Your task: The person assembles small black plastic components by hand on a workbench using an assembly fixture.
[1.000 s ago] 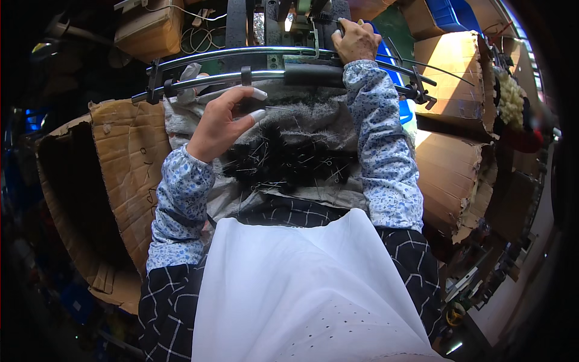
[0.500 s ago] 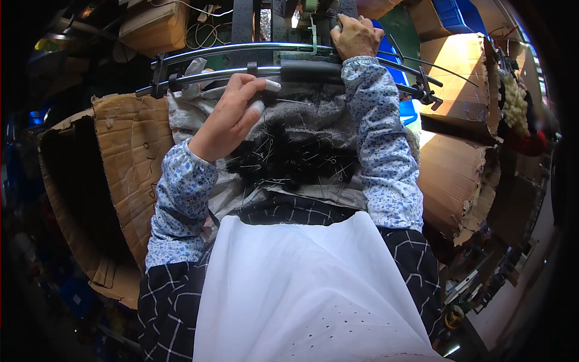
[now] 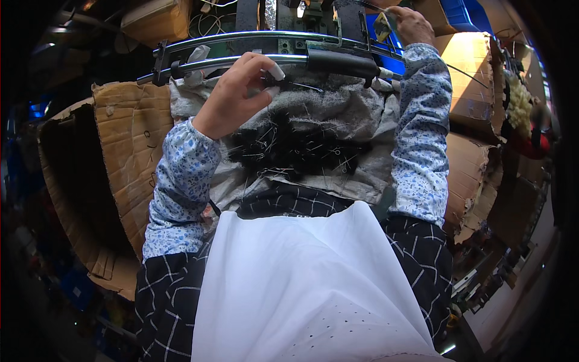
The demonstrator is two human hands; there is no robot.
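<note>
My left hand is curled near the rails, white wrappings on its thumb and forefinger. A thin metal wire piece sticks out to the right from between those fingers, beside something dark. Below, a heap of black bristly pieces with thin wires lies on a grey cloth over my lap. My right hand is at the upper right, fingers pinched together beyond a small yellowish block. A thin line shows at its fingertips, too small to make out.
Two metal rails cross in front of the machine, with a black sleeve on the nearer one. An open cardboard box stands at the left; other cardboard boxes stand at the right. A blue bin is behind.
My right hand has left the machine's middle and moved right. The black sleeve sits farther right. My left hand has shifted slightly up and right with the wire piece, its thumb and forefinger more rounded.
</note>
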